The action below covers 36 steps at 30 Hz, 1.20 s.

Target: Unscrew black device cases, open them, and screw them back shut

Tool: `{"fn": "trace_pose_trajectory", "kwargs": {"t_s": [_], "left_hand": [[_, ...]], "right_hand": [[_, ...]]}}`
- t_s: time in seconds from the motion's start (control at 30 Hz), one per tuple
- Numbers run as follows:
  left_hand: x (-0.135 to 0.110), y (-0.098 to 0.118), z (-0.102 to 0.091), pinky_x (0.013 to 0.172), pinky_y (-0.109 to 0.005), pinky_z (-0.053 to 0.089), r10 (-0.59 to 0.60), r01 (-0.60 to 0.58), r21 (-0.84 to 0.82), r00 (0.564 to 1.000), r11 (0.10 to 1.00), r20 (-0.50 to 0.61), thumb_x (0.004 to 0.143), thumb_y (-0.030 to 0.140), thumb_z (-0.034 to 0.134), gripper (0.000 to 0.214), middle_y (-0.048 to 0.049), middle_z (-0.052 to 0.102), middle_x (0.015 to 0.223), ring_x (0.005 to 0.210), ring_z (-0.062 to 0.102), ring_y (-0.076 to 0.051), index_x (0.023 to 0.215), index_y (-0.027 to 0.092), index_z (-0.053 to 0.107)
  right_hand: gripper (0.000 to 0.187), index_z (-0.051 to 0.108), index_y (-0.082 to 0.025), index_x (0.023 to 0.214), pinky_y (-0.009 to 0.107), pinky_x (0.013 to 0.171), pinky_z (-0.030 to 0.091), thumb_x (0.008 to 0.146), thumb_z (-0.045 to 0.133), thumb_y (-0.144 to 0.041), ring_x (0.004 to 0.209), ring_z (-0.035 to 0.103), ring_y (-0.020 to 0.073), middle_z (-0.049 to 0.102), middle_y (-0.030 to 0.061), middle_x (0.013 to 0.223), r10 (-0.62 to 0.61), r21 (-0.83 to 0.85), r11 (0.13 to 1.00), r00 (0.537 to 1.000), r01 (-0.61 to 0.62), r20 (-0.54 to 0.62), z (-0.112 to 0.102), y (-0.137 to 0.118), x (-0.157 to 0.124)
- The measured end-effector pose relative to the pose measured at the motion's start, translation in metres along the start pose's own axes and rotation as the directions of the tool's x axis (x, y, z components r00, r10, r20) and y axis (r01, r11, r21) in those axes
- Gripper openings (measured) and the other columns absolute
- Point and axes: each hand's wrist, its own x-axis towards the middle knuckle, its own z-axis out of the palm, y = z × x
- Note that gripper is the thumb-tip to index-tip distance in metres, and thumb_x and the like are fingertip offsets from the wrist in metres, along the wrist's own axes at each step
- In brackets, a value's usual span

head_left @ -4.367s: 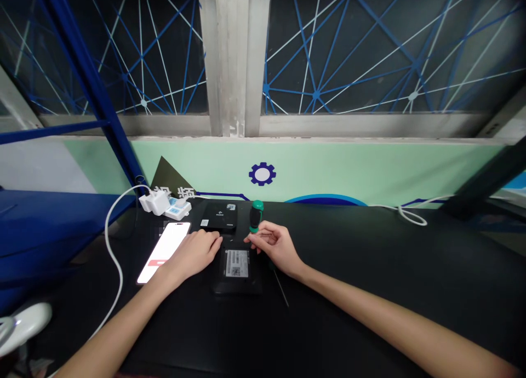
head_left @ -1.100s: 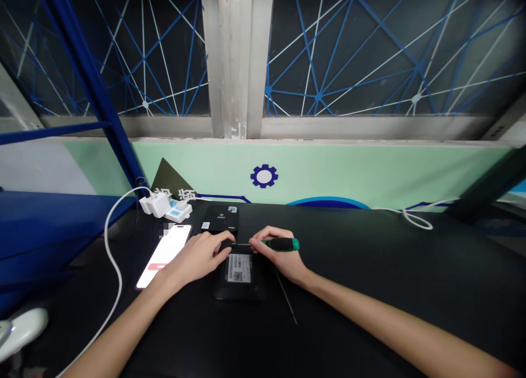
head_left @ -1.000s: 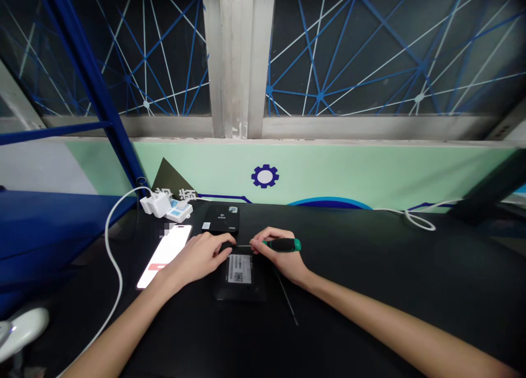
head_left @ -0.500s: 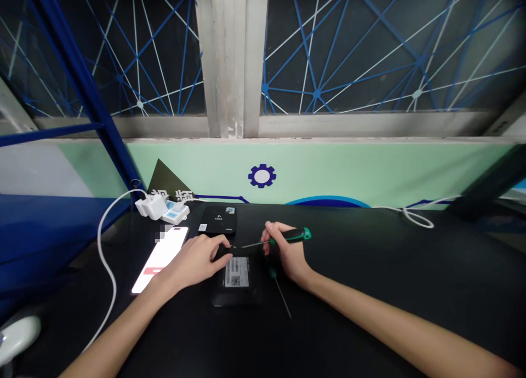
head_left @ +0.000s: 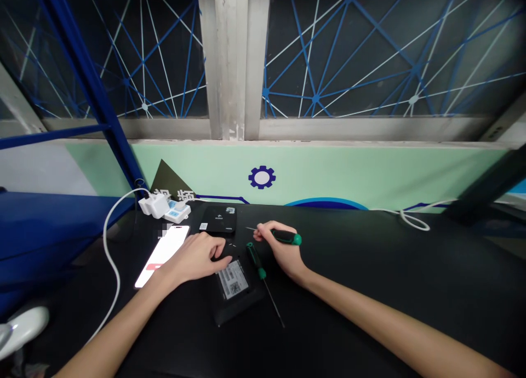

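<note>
My right hand (head_left: 283, 249) grips a green and black screwdriver (head_left: 286, 237), its shaft pointing left, clear of the box. A black box-shaped device (head_left: 242, 304) with a white printed label (head_left: 233, 279) lies turned at an angle on the black table. My left hand (head_left: 201, 256) is at its upper left edge, thumb and bent forefinger apart; the thumb appears to touch the box. Small light bits (head_left: 232, 245), perhaps screws, lie just beyond it. A second green and black screwdriver (head_left: 262, 273) rests along the box's right side, tip toward me.
Behind my left hand sits a flat black case (head_left: 218, 219). A phone with a lit screen (head_left: 164, 252) lies partly under my left forearm. A white power strip (head_left: 176, 211) with plugs and a white cable (head_left: 107, 246) stands at the back left.
The labelled box has turned at an angle. My right hand has drawn the screwdriver tip up and away from it. The second screwdriver's handle now shows beside the box.
</note>
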Motion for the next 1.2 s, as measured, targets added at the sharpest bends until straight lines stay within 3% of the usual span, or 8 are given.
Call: {"fn": "trace_pose_trajectory", "kwargs": {"t_s": [0.17, 0.3, 0.6, 0.9, 1.07, 1.2], "left_hand": [[0.0007, 0.0004, 0.0002, 0.051, -0.027, 0.02, 0.03, -0.03, -0.023, 1.0, 0.999, -0.003, 0.085, 0.045, 0.057, 0.04, 0.0058, 0.041, 0.052, 0.049, 0.035, -0.01, 0.062, 0.021, 0.036], [0.001, 0.0022, -0.0006, 0.05, -0.027, 0.02, 0.016, -0.015, -0.041, 1.0, 0.999, 0.012, 0.085, 0.044, 0.058, 0.041, 0.006, 0.038, 0.051, 0.048, 0.033, -0.01, 0.06, 0.021, 0.033], [0.0022, 0.0038, -0.0023, 0.05, -0.026, 0.022, -0.035, 0.035, -0.014, 0.999, 0.999, 0.021, 0.083, 0.042, 0.057, 0.045, 0.0063, 0.034, 0.047, 0.046, 0.03, -0.01, 0.054, 0.02, 0.03], [0.0012, 0.0062, -0.0012, 0.053, -0.026, 0.025, -0.138, 0.147, -0.108, 0.987, 0.983, 0.088, 0.087, 0.049, 0.052, 0.059, 0.0067, 0.023, 0.045, 0.046, 0.018, -0.01, 0.047, 0.021, 0.019], [-0.0008, 0.0085, -0.0018, 0.057, -0.028, 0.036, -0.178, 0.207, -0.176, 0.97, 0.962, 0.168, 0.09, 0.052, 0.047, 0.059, 0.0026, 0.047, 0.041, 0.041, 0.042, -0.012, 0.039, 0.022, 0.041], [-0.0019, 0.0089, -0.0006, 0.056, -0.029, 0.038, -0.205, 0.234, -0.166, 0.963, 0.958, 0.174, 0.091, 0.053, 0.045, 0.061, 0.0009, 0.049, 0.039, 0.041, 0.048, -0.014, 0.039, 0.021, 0.047]], "right_hand": [[0.026, 0.069, -0.019, 0.073, 0.033, 0.079, 0.053, 0.09, 0.066, -0.038, 0.08, 0.069, 0.021, 0.074, 0.006, 0.086, -0.108, -0.091, 0.987, 0.973, 0.129, 0.205, 0.0007, 0.0038, -0.0026], [0.028, 0.068, -0.019, 0.073, 0.033, 0.08, 0.053, 0.093, 0.063, -0.038, 0.081, 0.068, 0.0208, 0.073, 0.006, 0.086, -0.116, -0.113, 0.983, 0.963, 0.147, 0.244, 0.0014, 0.0043, -0.0029], [0.033, 0.066, -0.02, 0.068, 0.033, 0.079, 0.052, 0.093, 0.062, -0.04, 0.077, 0.067, 0.0205, 0.071, 0.0046, 0.079, -0.1, -0.157, 0.979, 0.98, 0.128, 0.175, 0.0014, 0.0046, -0.0014], [0.039, 0.063, -0.019, 0.062, 0.029, 0.066, 0.047, 0.092, 0.062, -0.044, 0.062, 0.06, 0.0165, 0.066, 0.0011, 0.065, -0.04, -0.212, 0.976, 0.998, 0.051, 0.054, 0.0014, 0.0062, -0.0009], [0.042, 0.062, -0.02, 0.059, 0.029, 0.065, 0.047, 0.091, 0.062, -0.047, 0.06, 0.059, 0.0165, 0.064, 0.0008, 0.061, -0.031, -0.217, 0.976, 0.999, 0.028, -0.009, -0.0005, 0.0037, -0.0004], [0.04, 0.065, -0.02, 0.061, 0.03, 0.068, 0.049, 0.091, 0.063, -0.045, 0.065, 0.061, 0.0173, 0.067, 0.0027, 0.065, -0.023, -0.118, 0.993, 1.0, 0.023, 0.0, -0.0004, -0.0001, -0.0013]]}}
